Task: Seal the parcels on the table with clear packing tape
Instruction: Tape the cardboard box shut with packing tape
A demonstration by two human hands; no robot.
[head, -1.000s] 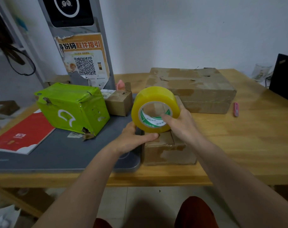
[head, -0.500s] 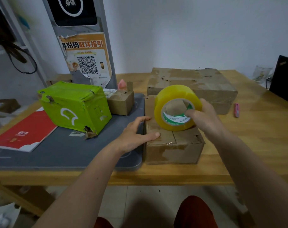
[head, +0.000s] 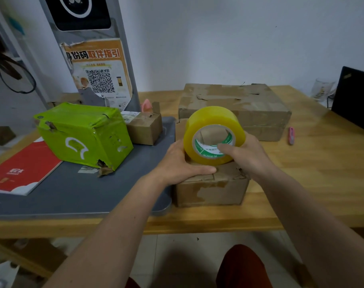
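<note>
A yellowish roll of clear packing tape (head: 213, 121) stands on edge on top of a small worn cardboard parcel (head: 210, 190) near the table's front edge. My right hand (head: 245, 156) grips the roll from the right, with the thumb inside its core. My left hand (head: 177, 163) rests flat on the parcel's top left, its thumb along the front edge and its fingers against the roll's left side; the fingertips are hidden behind the roll. A large taped cardboard parcel (head: 235, 109) lies behind, a green wrapped parcel (head: 83, 134) to the left, and a small brown box (head: 144, 129) beside it.
The green parcel and small box sit on a grey platform (head: 73, 194) with a red booklet (head: 21, 173). A grey kiosk post with a QR poster (head: 98, 75) stands behind. On the wooden table (head: 322, 173) to the right lie a pink cutter (head: 291, 135) and a black laptop (head: 355, 100).
The roll swung out to the right over the small parcel, then came back left. My left hand, pressing the parcel top, now touches the roll's side.
</note>
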